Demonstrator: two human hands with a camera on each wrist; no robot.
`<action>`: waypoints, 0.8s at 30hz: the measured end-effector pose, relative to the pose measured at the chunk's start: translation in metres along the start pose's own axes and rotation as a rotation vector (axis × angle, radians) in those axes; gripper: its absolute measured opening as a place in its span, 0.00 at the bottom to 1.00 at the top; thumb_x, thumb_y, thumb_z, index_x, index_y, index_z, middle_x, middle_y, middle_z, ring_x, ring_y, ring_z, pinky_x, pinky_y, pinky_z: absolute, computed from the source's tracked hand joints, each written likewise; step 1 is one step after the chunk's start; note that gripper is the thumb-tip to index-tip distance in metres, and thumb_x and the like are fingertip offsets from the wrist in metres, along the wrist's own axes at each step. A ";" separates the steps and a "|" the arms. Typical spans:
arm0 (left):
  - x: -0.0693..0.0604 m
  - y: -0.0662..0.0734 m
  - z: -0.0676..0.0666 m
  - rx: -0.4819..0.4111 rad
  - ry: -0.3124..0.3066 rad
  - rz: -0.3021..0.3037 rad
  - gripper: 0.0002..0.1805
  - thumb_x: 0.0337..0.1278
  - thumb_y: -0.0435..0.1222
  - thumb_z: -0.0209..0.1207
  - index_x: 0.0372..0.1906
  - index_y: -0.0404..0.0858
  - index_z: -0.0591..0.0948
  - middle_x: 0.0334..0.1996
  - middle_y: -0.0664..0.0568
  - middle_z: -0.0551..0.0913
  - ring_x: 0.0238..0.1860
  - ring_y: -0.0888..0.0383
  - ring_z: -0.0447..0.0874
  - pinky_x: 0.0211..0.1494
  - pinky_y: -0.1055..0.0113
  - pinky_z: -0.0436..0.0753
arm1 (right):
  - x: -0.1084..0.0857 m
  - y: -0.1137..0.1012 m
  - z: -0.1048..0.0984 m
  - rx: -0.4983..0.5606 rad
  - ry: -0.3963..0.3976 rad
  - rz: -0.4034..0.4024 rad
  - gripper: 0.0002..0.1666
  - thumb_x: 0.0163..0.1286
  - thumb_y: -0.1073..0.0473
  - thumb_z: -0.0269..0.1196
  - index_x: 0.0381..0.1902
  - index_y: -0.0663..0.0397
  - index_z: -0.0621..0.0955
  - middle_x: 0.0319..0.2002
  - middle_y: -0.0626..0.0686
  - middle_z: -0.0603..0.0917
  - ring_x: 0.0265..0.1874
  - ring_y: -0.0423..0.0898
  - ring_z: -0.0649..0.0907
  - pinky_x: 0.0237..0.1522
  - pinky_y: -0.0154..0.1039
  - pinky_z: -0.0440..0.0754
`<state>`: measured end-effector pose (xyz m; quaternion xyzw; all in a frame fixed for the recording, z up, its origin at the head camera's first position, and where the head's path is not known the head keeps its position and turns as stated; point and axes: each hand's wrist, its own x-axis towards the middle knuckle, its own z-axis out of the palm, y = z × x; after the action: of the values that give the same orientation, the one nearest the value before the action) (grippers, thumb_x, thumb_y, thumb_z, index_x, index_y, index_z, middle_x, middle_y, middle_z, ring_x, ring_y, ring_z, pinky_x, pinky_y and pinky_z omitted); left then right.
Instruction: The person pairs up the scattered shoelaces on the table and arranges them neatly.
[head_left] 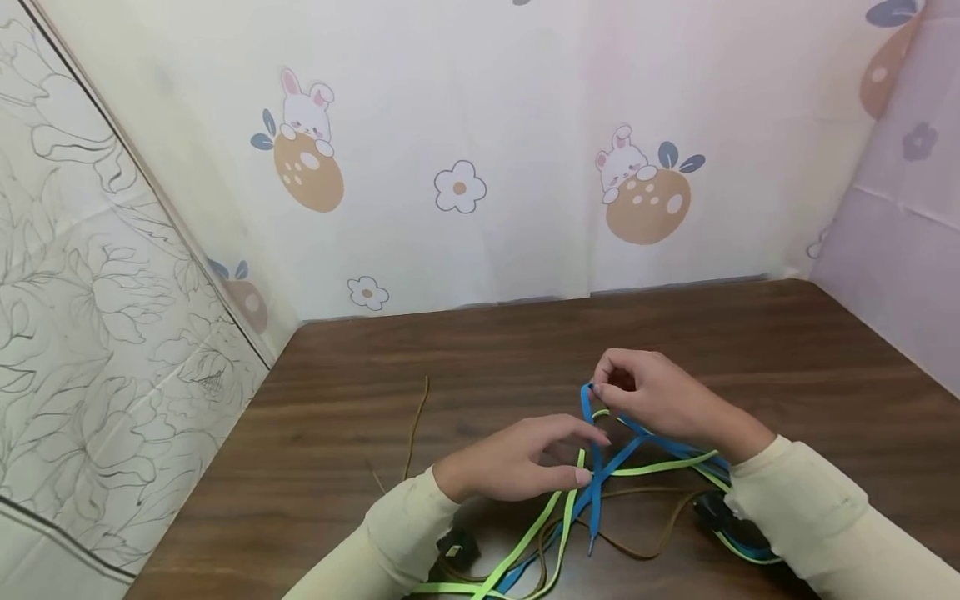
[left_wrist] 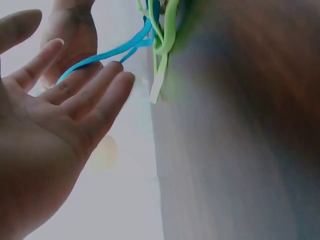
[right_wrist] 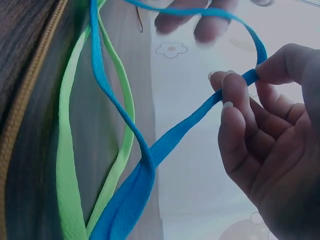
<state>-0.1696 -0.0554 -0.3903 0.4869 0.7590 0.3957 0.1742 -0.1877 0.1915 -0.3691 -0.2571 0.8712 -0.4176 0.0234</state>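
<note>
A flat blue shoelace (head_left: 587, 406) is pinched between the thumb and fingertips of my right hand (head_left: 660, 396), raised above the table. In the right wrist view, the blue lace (right_wrist: 187, 129) bends over at that pinch and crosses itself lower down. My left hand (head_left: 521, 458) is beside the blue strands, thumb and fingers spread apart. Its fingers (left_wrist: 102, 97) look nearly straight in the left wrist view, with a blue strand passing behind them. Below and between the hands, a lime-green shoelace (head_left: 665, 467) runs among the blue ones.
A thin brown cord (head_left: 415, 422) trails over the dark wooden table (head_left: 337, 400) at the left; brown strands also wind under the laces. A black object (head_left: 459, 546) sits by the left sleeve, and another dark object (head_left: 738, 521) is partly hidden by the right sleeve. Patterned wall coverings (head_left: 525, 250) border the table.
</note>
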 end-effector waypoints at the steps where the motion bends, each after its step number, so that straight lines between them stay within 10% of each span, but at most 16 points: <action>1: 0.000 0.000 0.000 -0.024 0.014 -0.001 0.20 0.75 0.41 0.53 0.66 0.40 0.74 0.62 0.53 0.78 0.60 0.65 0.77 0.57 0.72 0.77 | -0.001 0.001 0.000 0.011 -0.002 0.002 0.08 0.76 0.54 0.61 0.35 0.48 0.77 0.33 0.49 0.84 0.27 0.47 0.80 0.31 0.39 0.80; 8: -0.003 -0.002 -0.004 -0.271 0.260 0.005 0.12 0.74 0.35 0.55 0.52 0.33 0.83 0.44 0.48 0.87 0.47 0.61 0.86 0.53 0.64 0.83 | -0.001 0.007 -0.003 0.040 -0.002 -0.015 0.06 0.76 0.55 0.61 0.38 0.49 0.78 0.32 0.51 0.85 0.26 0.49 0.82 0.29 0.40 0.81; 20: -0.018 -0.017 -0.042 -0.158 0.492 -0.054 0.08 0.72 0.30 0.56 0.48 0.34 0.83 0.36 0.44 0.85 0.38 0.52 0.86 0.45 0.48 0.84 | 0.002 0.021 -0.005 0.075 -0.041 0.020 0.07 0.73 0.56 0.64 0.41 0.53 0.80 0.27 0.56 0.79 0.22 0.49 0.78 0.26 0.40 0.79; 24: -0.026 -0.029 -0.057 -0.260 0.543 -0.110 0.08 0.72 0.30 0.57 0.48 0.33 0.83 0.37 0.42 0.85 0.39 0.46 0.87 0.49 0.47 0.83 | 0.001 0.022 -0.012 0.077 -0.081 0.038 0.09 0.73 0.55 0.64 0.43 0.55 0.79 0.29 0.59 0.79 0.21 0.49 0.77 0.24 0.39 0.78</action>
<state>-0.2120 -0.1090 -0.3804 0.2950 0.7460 0.5952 0.0471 -0.2011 0.2115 -0.3776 -0.2559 0.8576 -0.4395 0.0764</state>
